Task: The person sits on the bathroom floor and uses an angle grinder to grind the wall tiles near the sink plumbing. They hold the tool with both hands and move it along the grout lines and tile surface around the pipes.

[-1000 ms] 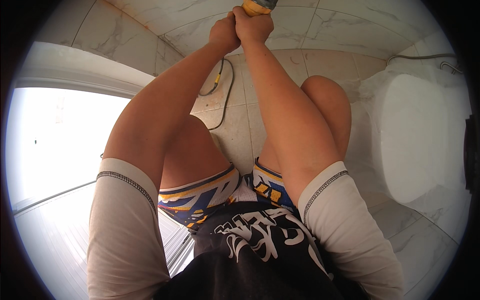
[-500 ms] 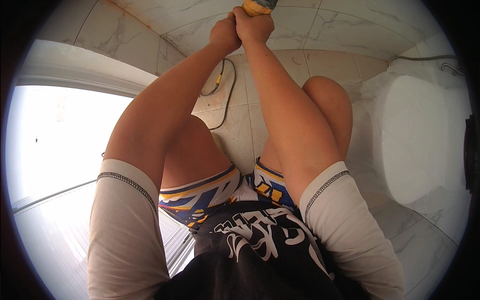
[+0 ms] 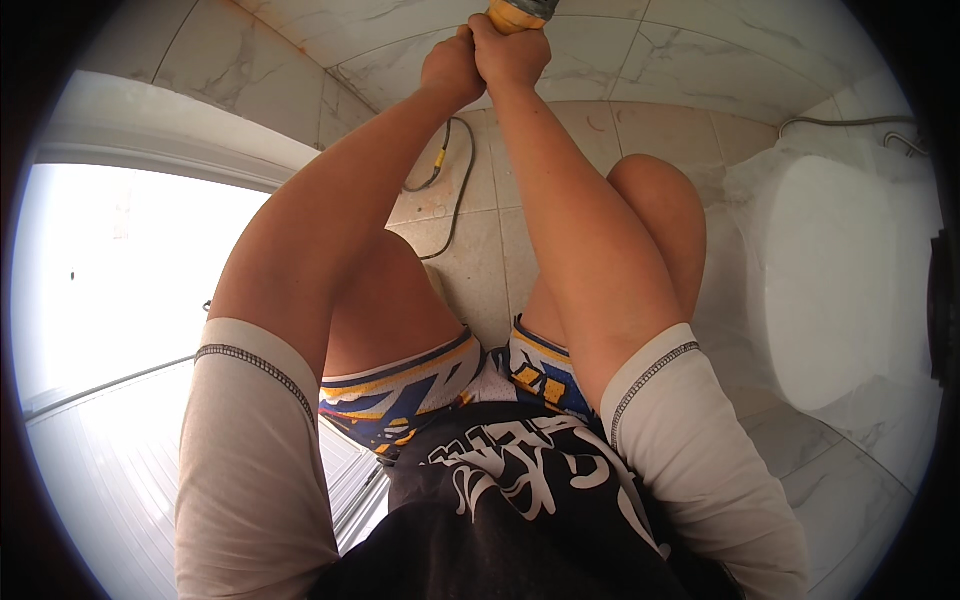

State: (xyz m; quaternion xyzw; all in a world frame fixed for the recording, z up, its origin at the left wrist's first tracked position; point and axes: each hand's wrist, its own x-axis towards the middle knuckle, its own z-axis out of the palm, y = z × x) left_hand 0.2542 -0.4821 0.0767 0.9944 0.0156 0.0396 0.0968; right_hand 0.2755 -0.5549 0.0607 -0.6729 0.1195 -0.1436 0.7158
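Both my arms stretch forward to the far wall, where a yellow and dark grey power tool shows at the top edge; most of it is hidden or cut off, so its exact kind is not plain. My right hand is closed round its yellow body. Pressed against it, my left hand is closed as well, seemingly on the same tool, with its fingers turned away from view. A dark cord with a yellow section loops on the tiled floor below my hands.
Marbled tile wall stands ahead. A white toilet-like fixture wrapped in clear plastic is close on my right, with a grey hose behind it. On the left is a bright opening with a pale frame. My bent knees flank the floor tiles.
Hardly anything differs. The whole view has shifted very slightly, and both hands keep their hold at the wall.
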